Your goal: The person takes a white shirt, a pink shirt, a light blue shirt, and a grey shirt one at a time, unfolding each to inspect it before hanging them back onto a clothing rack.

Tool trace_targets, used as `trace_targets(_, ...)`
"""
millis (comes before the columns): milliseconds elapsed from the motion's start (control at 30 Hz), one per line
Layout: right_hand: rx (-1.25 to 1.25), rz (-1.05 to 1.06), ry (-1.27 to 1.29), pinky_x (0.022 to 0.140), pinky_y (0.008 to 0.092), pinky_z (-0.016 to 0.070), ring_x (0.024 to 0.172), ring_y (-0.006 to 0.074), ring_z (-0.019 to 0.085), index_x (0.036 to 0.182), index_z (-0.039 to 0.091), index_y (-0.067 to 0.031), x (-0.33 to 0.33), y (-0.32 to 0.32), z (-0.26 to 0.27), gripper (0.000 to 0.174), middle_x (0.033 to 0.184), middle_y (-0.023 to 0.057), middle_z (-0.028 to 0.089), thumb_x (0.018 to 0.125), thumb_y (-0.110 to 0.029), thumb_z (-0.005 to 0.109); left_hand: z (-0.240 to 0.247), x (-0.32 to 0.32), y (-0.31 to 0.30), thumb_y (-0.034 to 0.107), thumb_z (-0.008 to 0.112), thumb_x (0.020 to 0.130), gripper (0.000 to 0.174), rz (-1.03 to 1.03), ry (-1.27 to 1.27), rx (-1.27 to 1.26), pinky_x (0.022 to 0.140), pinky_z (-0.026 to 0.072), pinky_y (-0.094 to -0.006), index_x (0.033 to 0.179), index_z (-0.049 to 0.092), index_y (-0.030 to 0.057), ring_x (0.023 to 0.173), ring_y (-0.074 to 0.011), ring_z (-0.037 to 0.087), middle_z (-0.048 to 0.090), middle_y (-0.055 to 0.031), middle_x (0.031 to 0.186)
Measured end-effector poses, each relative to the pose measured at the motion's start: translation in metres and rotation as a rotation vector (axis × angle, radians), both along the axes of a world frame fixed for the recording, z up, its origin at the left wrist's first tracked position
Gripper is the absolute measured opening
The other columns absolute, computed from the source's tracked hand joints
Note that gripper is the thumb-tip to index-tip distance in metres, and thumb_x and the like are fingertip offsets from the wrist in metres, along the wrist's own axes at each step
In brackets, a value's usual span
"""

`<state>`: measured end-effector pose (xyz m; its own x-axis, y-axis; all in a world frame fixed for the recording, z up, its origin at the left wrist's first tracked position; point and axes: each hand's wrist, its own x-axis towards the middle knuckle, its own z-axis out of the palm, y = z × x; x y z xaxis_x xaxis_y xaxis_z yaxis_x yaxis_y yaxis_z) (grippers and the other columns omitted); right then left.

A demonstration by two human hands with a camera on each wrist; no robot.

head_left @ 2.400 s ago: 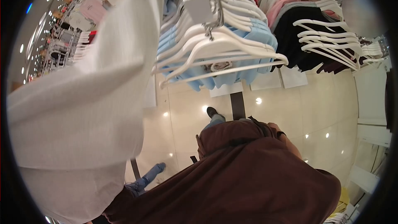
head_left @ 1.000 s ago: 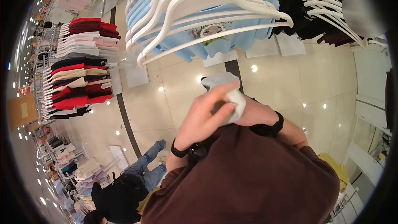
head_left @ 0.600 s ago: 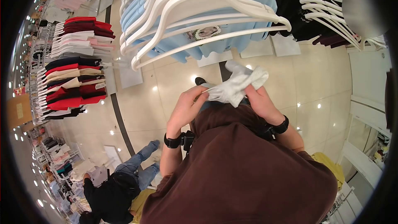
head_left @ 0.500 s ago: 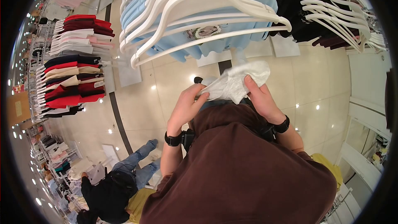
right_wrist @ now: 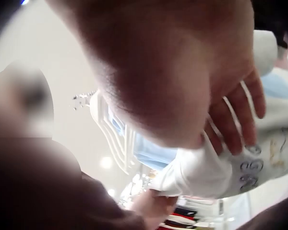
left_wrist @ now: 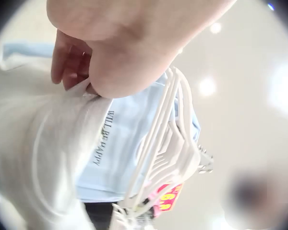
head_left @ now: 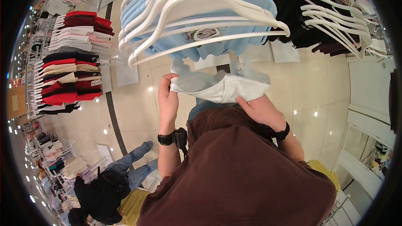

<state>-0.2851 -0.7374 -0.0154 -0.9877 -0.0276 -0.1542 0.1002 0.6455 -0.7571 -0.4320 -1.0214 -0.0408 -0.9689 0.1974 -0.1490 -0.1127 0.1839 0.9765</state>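
A pale grey-white T-shirt hangs folded over between both hands, in front of the brown shirt of the wearer. My left hand pinches its edge at the left, and the cloth bunches at the fingertips in the left wrist view. My right hand holds its near edge at the right, thumb against the cloth. Dark lettering and a yellowish print show on the T-shirt in the right wrist view, where the fingers lie spread over the fabric. The far side of the T-shirt blurs in the head view.
Just ahead, white hangers carry light blue shirts. Black clothes and several bare-looking hangers stand to the right. A rack of red, white and black tops is at the left. Another person stands behind left.
The pale cloth, first raised large at the left, came down bunched between both hands. Since then the left hand has moved left and up, and the T-shirt spreads wider.
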Motion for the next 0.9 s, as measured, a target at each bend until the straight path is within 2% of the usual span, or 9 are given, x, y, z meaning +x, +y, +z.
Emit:
trace_targets(67,0.108,0.153,0.014,0.098,0.0448,0.0521,0.112,0.0419,0.063,0.130,0.063,-0.0044,0.005,0.008,-0.011,0.038,0.124,0.0213,0.067,0.099,-0.028,0.060,0.010,0.008,0.009,0.010,0.060,0.101,0.016,0.067,-0.124,0.165,0.083,0.0454,-0.0281,0.118,0.060,0.0087,0.091,-0.0119,0.057,0.063,0.0001,0.102)
trace_targets(133,0.219,0.359,-0.401,0.095,0.0463,0.0522,0.108,0.0392,0.065,0.131,0.062,-0.0050,0.010,0.012,-0.012,0.040,0.119,0.0190,0.068,0.100,-0.031,0.059,0.016,0.016,0.022,0.011,0.061,0.103,0.014,0.134,-0.245,0.332,0.085,0.0433,-0.0262,0.117,0.059,0.0100,0.094,-0.0077,0.054,0.061,0.0035,0.103)
trace_targets(200,0.204,0.330,-0.340,0.092,0.0469,0.0525,0.106,0.0373,0.065,0.131,0.062,-0.0056,0.012,0.014,-0.011,0.042,0.114,0.0182,0.068,0.100,-0.033,0.060,0.017,0.026,0.034,0.012,0.063,0.102,0.014,0.100,-0.311,0.468,0.085,0.0426,-0.0258,0.116,0.058,0.0123,0.094,-0.0059,0.053,0.061,0.0026,0.105)
trace_targets(367,0.060,0.147,-0.071,0.094,0.0466,0.0514,0.108,0.0380,0.064,0.133,0.059,-0.0039,0.003,0.013,0.014,0.046,0.116,0.0184,0.067,0.100,-0.035,0.061,0.038,0.038,0.056,0.008,0.063,0.101,0.011,-0.108,-0.280,0.342,0.070,0.0444,-0.0223,0.104,0.053,0.0100,0.081,-0.0059,0.055,0.059,0.0024,0.097)
trace_targets(500,-0.041,0.170,-0.083,0.093,0.0467,0.0512,0.108,0.0390,0.063,0.133,0.058,-0.0026,-0.015,-0.008,0.040,0.045,0.118,0.0187,0.066,0.100,-0.034,0.061,0.065,0.038,0.079,0.003,0.066,0.098,0.015,-0.271,-0.260,0.316,0.073,0.0480,-0.0227,0.103,0.053,0.0081,0.081,-0.0051,0.055,0.058,0.0025,0.091)
trace_targets(567,-0.261,0.218,0.055,0.090,0.0482,0.0518,0.104,0.0403,0.064,0.128,0.060,-0.0010,-0.019,-0.025,0.036,0.042,0.115,0.0204,0.067,0.099,-0.031,0.062,0.079,0.040,0.085,0.004,0.070,0.094,0.014,-0.348,-0.125,0.182,0.071,0.0490,-0.0239,0.097,0.056,0.0064,0.079,-0.0072,0.055,0.058,0.0009,0.087)
trace_targets(667,-0.270,0.127,0.020,0.088,0.0498,0.0520,0.102,0.0414,0.065,0.122,0.062,-0.0002,-0.027,-0.050,0.025,0.036,0.110,0.0212,0.068,0.096,-0.026,0.063,0.088,0.041,0.084,0.003,0.071,0.088,0.016,-0.401,0.129,0.031,0.065,0.0472,-0.0295,0.095,0.057,0.0028,0.071,-0.0133,0.054,0.058,-0.0037,0.081)
trace_targets(767,-0.159,0.099,0.077,0.084,0.0493,0.0533,0.094,0.0422,0.066,0.112,0.067,-0.0006,-0.042,-0.062,0.022,0.029,0.099,0.0212,0.070,0.092,-0.021,0.065,0.096,0.034,0.068,0.000,0.070,0.088,0.013,-0.397,0.180,0.027,0.065,0.0469,-0.0293,0.096,0.060,0.0026,0.071,-0.0139,0.054,0.058,-0.0042,0.081)
trace_targets(900,-0.074,-0.012,0.195,0.077,0.0462,0.0543,0.086,0.0380,0.067,0.105,0.069,-0.0017,-0.056,-0.070,0.028,0.021,0.093,0.0165,0.070,0.088,-0.013,0.065,0.074,0.010,0.016,-0.004,0.068,0.087,0.016,-0.137,0.276,-0.008,0.066,0.0471,-0.0292,0.102,0.065,0.0022,0.072,-0.0147,0.055,0.059,-0.0053,0.084)
